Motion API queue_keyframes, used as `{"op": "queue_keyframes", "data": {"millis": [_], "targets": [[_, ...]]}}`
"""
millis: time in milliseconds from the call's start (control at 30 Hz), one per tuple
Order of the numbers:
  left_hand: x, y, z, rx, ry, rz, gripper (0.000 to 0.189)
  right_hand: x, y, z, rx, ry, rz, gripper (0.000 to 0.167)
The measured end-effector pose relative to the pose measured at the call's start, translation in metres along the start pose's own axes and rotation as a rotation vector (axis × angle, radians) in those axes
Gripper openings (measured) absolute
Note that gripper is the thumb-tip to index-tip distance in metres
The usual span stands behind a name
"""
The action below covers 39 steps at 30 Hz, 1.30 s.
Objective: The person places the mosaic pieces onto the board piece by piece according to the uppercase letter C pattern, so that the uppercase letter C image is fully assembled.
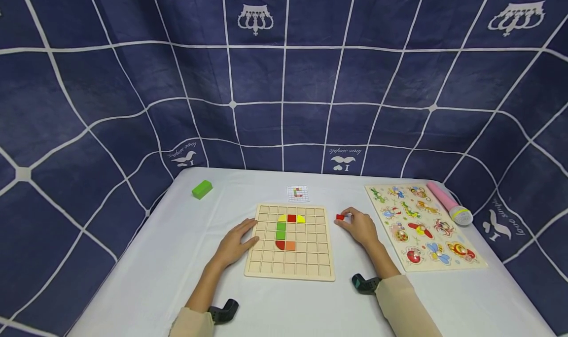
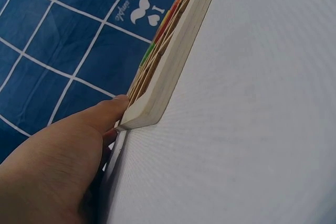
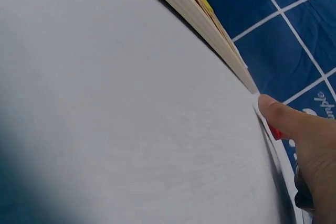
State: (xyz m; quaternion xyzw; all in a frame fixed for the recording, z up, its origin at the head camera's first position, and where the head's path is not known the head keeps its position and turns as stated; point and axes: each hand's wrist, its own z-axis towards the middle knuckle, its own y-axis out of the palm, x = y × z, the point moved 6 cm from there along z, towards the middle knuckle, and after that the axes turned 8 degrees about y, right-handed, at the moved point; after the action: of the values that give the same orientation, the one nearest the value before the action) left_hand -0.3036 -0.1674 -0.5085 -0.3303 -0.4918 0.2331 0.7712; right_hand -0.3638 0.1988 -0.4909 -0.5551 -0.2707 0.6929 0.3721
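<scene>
A square wooden grid board (image 1: 310,262) lies on the white tabletop between my hands. Set in its cells are a red square (image 1: 291,218) between two yellow pieces, two green squares (image 1: 281,230) below, then a dark red rounded piece (image 1: 280,245) beside an orange square (image 1: 290,246). My left hand (image 1: 232,243) rests at the board's left edge, its thumb touching the rim (image 2: 149,111). Right of the board, my right hand (image 1: 361,227) pinches a small red block (image 1: 339,217) between thumb and fingers. In the right wrist view the thumb partly hides this block (image 3: 275,132).
A small card (image 1: 298,194) printed with a coloured grid pattern lies behind the board. A green block (image 1: 202,189) sits at the back left. On the right are an insect picture puzzle (image 1: 417,219) and a pink toy microphone (image 1: 445,200). Blue checked cloth (image 1: 306,76) hangs around the table.
</scene>
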Motion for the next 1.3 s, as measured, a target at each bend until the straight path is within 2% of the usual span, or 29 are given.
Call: {"op": "queue_keyframes", "data": {"millis": [100,333,467,800,1067,1300], "targets": [[0.000,0.000,0.000,-0.002,0.001,-0.003,0.056,-0.006,-0.002,-0.005,0.010,-0.009,0.001,0.036],[-0.001,0.000,0.001,-0.017,-0.008,0.000,0.056,-0.032,-0.008,-0.019,0.062,-0.096,0.017,0.033],[-0.001,-0.001,0.001,-0.006,0.004,-0.002,0.056,-0.052,-0.006,-0.029,0.048,-0.152,0.008,0.033],[-0.003,-0.001,0.001,-0.022,-0.024,-0.017,0.056,-0.097,0.012,-0.061,0.009,-0.315,0.001,0.031],[-0.003,-0.001,0.000,-0.027,-0.030,-0.017,0.056,-0.110,0.029,-0.077,-0.001,-0.359,-0.024,0.034],[-0.003,0.001,0.000,-0.029,-0.028,-0.013,0.056,-0.109,0.041,-0.081,0.027,-0.339,-0.103,0.034]]}}
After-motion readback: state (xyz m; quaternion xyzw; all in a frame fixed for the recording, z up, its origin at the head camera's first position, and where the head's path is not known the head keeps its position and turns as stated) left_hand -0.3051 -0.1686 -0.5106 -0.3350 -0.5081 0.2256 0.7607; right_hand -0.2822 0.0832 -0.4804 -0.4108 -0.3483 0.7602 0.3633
